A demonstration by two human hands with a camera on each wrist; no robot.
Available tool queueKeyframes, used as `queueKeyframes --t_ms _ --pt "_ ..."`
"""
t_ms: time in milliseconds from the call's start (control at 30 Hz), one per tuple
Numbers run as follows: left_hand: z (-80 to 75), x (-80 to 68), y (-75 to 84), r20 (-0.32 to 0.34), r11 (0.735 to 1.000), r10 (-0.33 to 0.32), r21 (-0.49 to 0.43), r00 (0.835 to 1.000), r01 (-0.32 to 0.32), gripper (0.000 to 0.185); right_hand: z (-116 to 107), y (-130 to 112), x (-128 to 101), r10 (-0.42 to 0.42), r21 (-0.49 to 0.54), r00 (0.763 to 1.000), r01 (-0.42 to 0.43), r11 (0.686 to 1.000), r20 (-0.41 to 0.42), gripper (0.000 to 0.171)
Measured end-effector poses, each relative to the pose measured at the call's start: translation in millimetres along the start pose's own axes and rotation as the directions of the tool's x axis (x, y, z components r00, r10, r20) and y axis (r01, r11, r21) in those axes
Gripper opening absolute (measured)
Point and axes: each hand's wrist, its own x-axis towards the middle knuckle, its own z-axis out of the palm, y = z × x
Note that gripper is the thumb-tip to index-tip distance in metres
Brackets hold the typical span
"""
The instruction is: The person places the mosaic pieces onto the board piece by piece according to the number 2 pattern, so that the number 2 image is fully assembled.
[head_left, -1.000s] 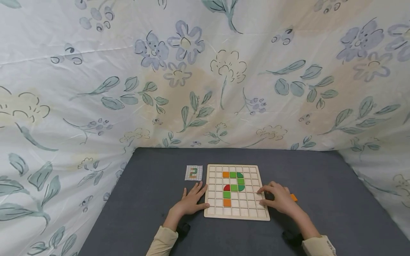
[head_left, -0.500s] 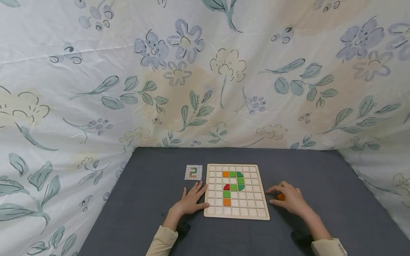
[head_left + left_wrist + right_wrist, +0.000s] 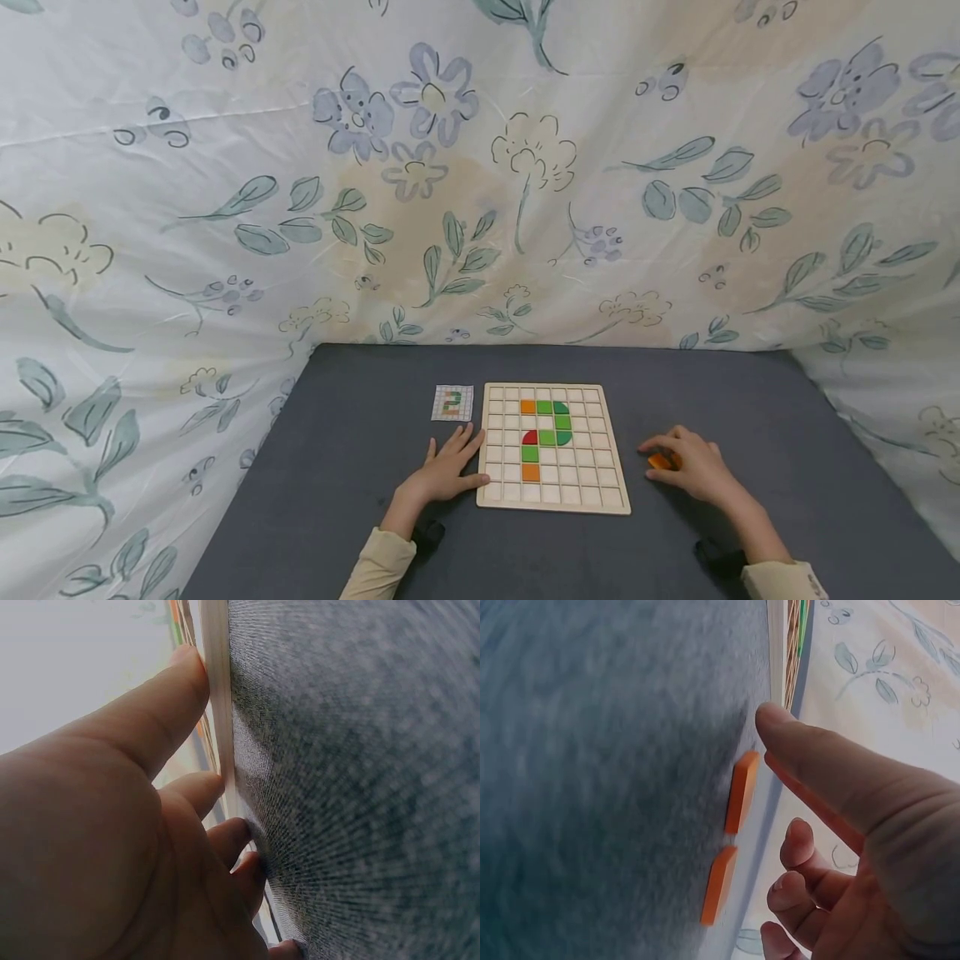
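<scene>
A wooden grid board lies on the table, bearing colored tiles in a curving row. Among them are orange, green and dark green pieces and a rounded red tile. My left hand lies beside the board with spread fingers, its thumb and fingertips touching the left edge. To the right of the board, my right hand hovers over two orange tiles on the cloth. Its thumb and index finger reach forward, apart from the tiles, while the other fingers bend loosely.
A small printed card with a colored grid pattern lies at the board's upper left. Dark grey cloth covers the table. Flowered fabric hangs behind it and along both sides.
My right hand has moved right, from the board's right edge to above the loose orange tiles. The left hand and the tiles on the board stay where they were.
</scene>
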Motion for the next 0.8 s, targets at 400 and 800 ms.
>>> queueKeyframes --t_ms 400,800 --pt "-1.4 0.5 -0.5 -0.001 1.0 0.002 0.0 1.0 -0.002 0.076 -8 13 -5 0.021 0.016 1.0 -0.021 1.0 0.004 0.035" --pt "-1.3 0.1 1.0 0.0 1.0 0.005 0.0 1.0 -0.005 0.075 -6 20 -5 0.019 -0.011 1.0 -0.02 1.0 -0.007 0.03"
